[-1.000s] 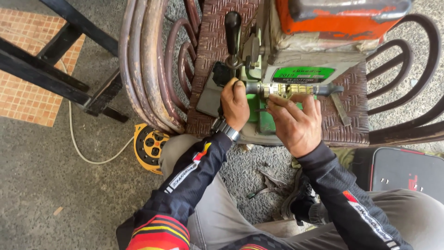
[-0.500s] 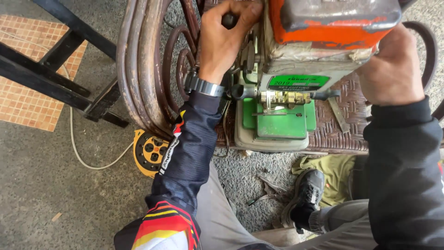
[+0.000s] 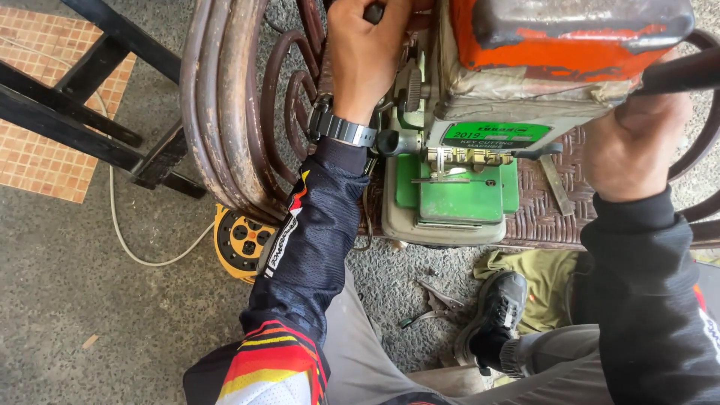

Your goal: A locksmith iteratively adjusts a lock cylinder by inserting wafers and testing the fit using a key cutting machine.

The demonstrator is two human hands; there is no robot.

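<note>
— Where is there room to pass a hand?

— Near the green machine [image 3: 457,191], the woven seat [image 3: 536,217] to its right shows a bare strip, with only a flat metal piece [image 3: 556,184] lying there. The grey floor [image 3: 90,300] at the left is open.

— What blocks the way?

— The left hand [image 3: 364,52] and the curved chair arm [image 3: 225,105] close the machine's left side. The right hand [image 3: 634,142] closes the right. The orange cover [image 3: 555,37] hangs over the far part. On the near floor lie a shoe [image 3: 491,315], pliers [image 3: 431,304] and a yellow cable reel [image 3: 240,240].

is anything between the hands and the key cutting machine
Nothing visible. The left hand already grips a dark knob at the key cutting machine's top left, and the right hand holds a dark lever on its right side.
</note>
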